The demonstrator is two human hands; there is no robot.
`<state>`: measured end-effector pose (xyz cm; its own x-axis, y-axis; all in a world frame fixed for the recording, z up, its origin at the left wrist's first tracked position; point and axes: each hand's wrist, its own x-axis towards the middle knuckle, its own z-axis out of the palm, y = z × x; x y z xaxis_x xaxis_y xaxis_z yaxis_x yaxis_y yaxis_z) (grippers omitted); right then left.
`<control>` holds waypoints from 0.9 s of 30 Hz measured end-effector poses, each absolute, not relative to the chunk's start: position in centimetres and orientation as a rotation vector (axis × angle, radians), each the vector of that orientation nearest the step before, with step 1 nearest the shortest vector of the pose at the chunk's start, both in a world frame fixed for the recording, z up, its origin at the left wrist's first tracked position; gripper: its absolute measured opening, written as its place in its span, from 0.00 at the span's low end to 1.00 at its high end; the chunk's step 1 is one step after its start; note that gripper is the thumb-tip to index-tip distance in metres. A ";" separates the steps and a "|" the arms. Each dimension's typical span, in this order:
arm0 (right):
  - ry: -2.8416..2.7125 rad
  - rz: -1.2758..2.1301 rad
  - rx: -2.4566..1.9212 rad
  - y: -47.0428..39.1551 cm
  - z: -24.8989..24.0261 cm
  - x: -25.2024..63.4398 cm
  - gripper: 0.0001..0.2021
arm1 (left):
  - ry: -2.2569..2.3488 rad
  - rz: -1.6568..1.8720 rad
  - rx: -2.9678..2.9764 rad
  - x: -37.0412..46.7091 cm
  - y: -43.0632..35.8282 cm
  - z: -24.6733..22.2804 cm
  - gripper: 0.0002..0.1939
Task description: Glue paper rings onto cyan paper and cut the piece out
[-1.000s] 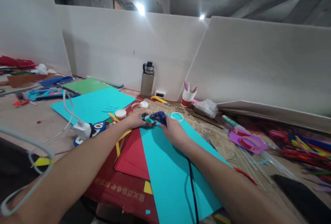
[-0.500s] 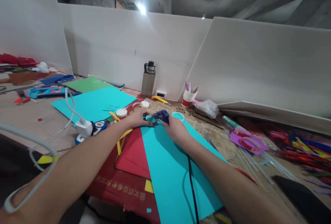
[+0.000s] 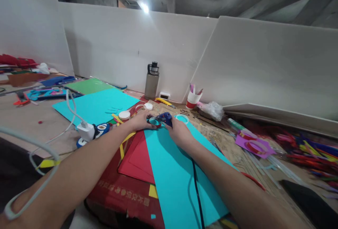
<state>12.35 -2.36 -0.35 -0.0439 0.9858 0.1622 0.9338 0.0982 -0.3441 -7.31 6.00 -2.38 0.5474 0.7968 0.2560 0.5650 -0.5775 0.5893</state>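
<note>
Near the middle of the table, my left hand (image 3: 142,120) is closed on a small round piece (image 3: 153,121), light blue inside with a red edge. My right hand (image 3: 179,129) grips a dark blue tool (image 3: 165,118) with a black cord running down from it; its tip meets the round piece. Both hands are over the top end of a long cyan sheet (image 3: 182,176). A light blue ring (image 3: 182,118) lies just beyond my right hand. Red sheets (image 3: 138,160) and yellow strips (image 3: 121,150) lie below my left hand.
A grey bottle (image 3: 151,84), a yellow cutter (image 3: 164,101) and a paper cup with pens (image 3: 193,99) stand or lie at the back. A white plug (image 3: 86,130) sits on a power strip at left. A black phone-like slab (image 3: 307,200) lies at right.
</note>
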 end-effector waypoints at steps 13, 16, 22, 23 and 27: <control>-2.078 0.095 -1.901 -3.1 0.1 12.1 0.13 | 1.106 0.642 2.439 -7.2 5.9 -2.2 0.25; -2.089 0.094 -1.961 -3.4 0.6 12.1 0.13 | 1.169 0.590 2.445 -7.2 6.0 -2.1 0.25; -2.095 0.022 -1.955 -3.7 0.9 11.9 0.11 | 1.143 0.585 2.491 -7.1 6.4 -2.4 0.26; -2.092 0.019 -1.955 -3.7 0.8 11.8 0.11 | 1.125 0.594 2.487 -7.0 6.4 -2.5 0.26; -2.112 0.004 -1.965 -3.4 0.4 11.7 0.10 | 1.113 0.612 2.494 -7.0 6.4 -2.5 0.24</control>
<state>11.71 -3.39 0.41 -0.0543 0.9814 0.1842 0.9806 0.0872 -0.1755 -7.02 6.41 -2.54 0.6001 0.7616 0.2444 0.6145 -0.6346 0.4687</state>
